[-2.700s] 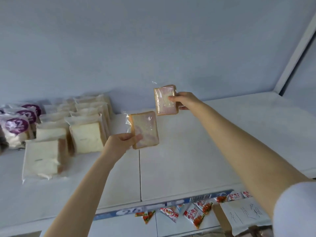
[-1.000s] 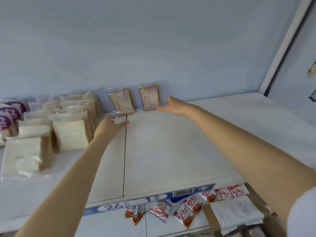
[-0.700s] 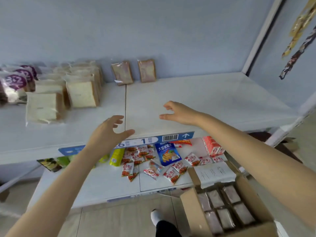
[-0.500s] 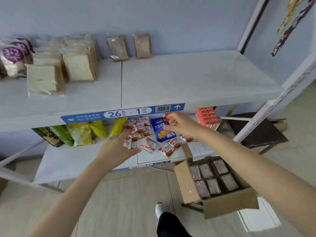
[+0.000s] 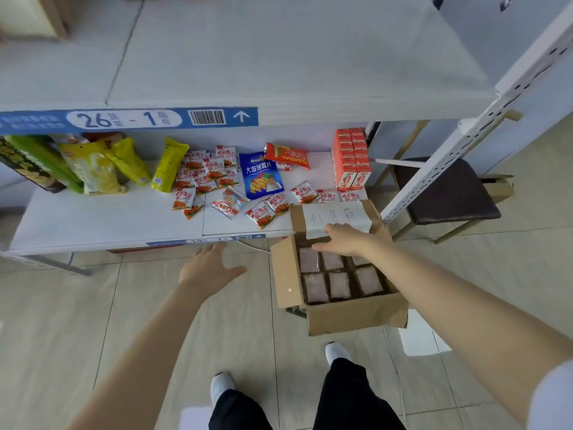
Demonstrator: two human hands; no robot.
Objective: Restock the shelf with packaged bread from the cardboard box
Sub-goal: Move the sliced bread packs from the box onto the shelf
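Note:
An open cardboard box (image 5: pixel 356 315) stands on the floor by the lower shelf, holding several packaged bread slices (image 5: pixel 339 284) in clear wrap. My right hand (image 5: pixel 342 240) hovers over the box's far row with fingers extended, holding nothing. My left hand (image 5: pixel 207 270) is spread open in the air to the left of the box, also with nothing in it. The white upper shelf (image 5: pixel 279 57) fills the top of the view; a bread loaf (image 5: pixel 34 17) shows at its top left corner.
The lower shelf (image 5: pixel 93 218) carries snack packets (image 5: pixel 204 178), a blue chip bag (image 5: pixel 262 176), yellow bags (image 5: pixel 124 164) and red cartons (image 5: pixel 350 158). A white paper label (image 5: pixel 336 217) lies on the box flap. A dark stool (image 5: pixel 443 193) stands right, behind the shelf upright (image 5: pixel 483 125).
Both hands let go of the bread slices left standing against the shelf's back wall, then dropped down. My view tilted to the floor; my right hand now reaches over the box.

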